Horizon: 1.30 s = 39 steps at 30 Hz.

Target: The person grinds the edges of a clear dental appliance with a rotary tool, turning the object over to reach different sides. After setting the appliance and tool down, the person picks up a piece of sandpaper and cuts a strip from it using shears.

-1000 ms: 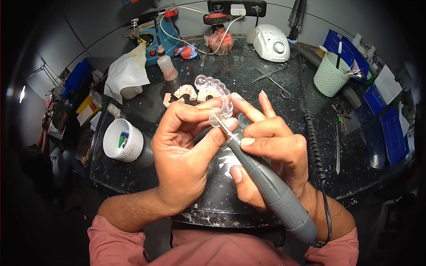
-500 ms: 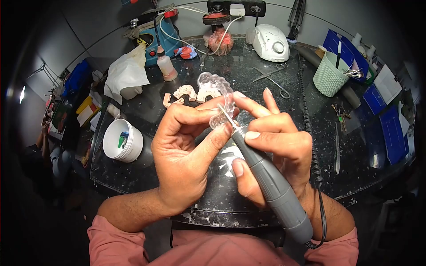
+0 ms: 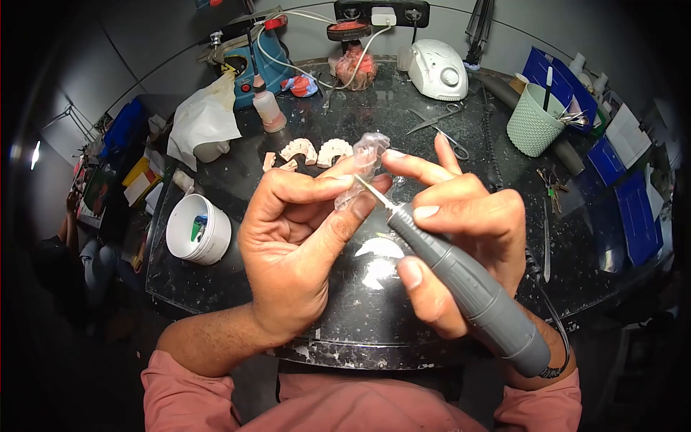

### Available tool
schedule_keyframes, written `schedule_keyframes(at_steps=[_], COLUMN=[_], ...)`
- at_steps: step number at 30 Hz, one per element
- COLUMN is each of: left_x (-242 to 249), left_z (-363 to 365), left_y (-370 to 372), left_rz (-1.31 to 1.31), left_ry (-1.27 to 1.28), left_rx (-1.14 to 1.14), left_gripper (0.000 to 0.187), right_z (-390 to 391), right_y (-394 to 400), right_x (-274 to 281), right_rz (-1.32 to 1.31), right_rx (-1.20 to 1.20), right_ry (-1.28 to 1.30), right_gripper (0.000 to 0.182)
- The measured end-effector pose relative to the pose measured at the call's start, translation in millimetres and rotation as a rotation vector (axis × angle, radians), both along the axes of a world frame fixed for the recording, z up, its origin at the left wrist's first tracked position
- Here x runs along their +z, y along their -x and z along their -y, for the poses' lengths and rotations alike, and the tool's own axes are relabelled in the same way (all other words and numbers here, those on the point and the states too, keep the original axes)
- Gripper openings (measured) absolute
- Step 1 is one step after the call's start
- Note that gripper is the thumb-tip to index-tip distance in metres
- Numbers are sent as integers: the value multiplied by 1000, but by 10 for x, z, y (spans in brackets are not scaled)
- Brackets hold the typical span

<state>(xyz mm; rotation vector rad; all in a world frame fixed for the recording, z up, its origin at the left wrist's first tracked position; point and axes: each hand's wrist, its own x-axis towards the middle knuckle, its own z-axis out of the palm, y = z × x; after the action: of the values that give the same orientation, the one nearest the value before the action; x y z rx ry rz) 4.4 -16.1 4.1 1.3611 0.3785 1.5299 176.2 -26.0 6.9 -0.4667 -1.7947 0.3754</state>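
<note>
Desk: black, scuffed, ran under the casts and out to every side of them. Blue machine stood well beyond the casts, to their left. Cloth hung draped left of the casts. Left hand was on the near side of the casts, thumb and forefinger pinching the aligner, the rest curled, partly hidden. Right hand was to the near right of the casts, pinching the drill pen-style, thumb on one side, forefinger on the other. Two more fingers were spread out, one tip at the aligner; contact there not clear. White unit sat well beyond the casts, to their right. Drill sloped up toward the casts from near right. Pot, tools in it, stood well right of the casts. Tub was near left of them. Bottle stood beyond the casts, a bit left. Scissors lay open, right of and slightly beyond the casts. Aligner: clear, held up off the desk, just near right of the casts. Bit pointed at the aligner beside the left forefinger; couldn't tell if it touched.
</note>
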Motion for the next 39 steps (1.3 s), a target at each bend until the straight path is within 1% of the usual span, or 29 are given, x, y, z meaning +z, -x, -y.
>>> schedule_keyframes(at_steps=[2,4,10,12,13,14,15,16,17,18,19,21,24,26,28,29,30,32,36,39], left_x=[-13,-20,-4,8,13,22,73,83,88,92,117,114,125,100,99,103,108,127,176,199], left_z=[10,4,-40,-43,-49,-51,-25,-25,-32,-33,-19,0,21,6,-37,-48,-40,-24,-16,-22], left_y=[23,23,5,21,45,60,23,42,75,95,94,60,16,35,48,50,49,44,59,66], left_rz=[5,11,-1,1,22,44,22,22,24,26,11,-17,-153,-87,-106,-123,-123,-144,-153,-139], left_ry=[21,38,41,55,112,168,247,253,317,385,423,433,332,344,343,331,335,323,371,375], left_rx=[-5,-11,-12,5,-42,-89,-39,-38,-140,-243,-261,-240,-182,-238,-226,-217,-218,-230,-277,-329], left_gripper=[21,22,23,19,17,15,12,12,12,12,12,13,16,17,18,19,19,20,25,40], right_z=[1,4,26,19,-13,-41,-49,-63,-96,-20,-6,19,32,12,-34,-30,-17,13,22,-31], right_y=[7,11,-38,-105,-180,-157,-134,-113,-97,-44,-8,-17,5,6,-2,-2,-4,-9,-18,-43], right_x=[-2,18,69,101,160,85,87,91,79,114,115,78,99,89,50,66,71,81,136,132], right_rz=[-40,32,82,13,80,-39,-55,-71,-58,-91,-137,-216,-351,-329,-202,-167,-167,-243,-297,-403], right_rx=[4,24,13,107,102,96,19,-60,-81,-122,-96,-57,-7,-22,-44,-81,-82,-50,-51,19], right_ry=[9,-14,10,0,-40,-71,-67,-61,-97,70,155,342,479,470,248,209,212,354,445,487], right_gripper=[41,40,39,41,43,43,40,37,31,29,31,36,40,41,40,39,39,38,37,38])
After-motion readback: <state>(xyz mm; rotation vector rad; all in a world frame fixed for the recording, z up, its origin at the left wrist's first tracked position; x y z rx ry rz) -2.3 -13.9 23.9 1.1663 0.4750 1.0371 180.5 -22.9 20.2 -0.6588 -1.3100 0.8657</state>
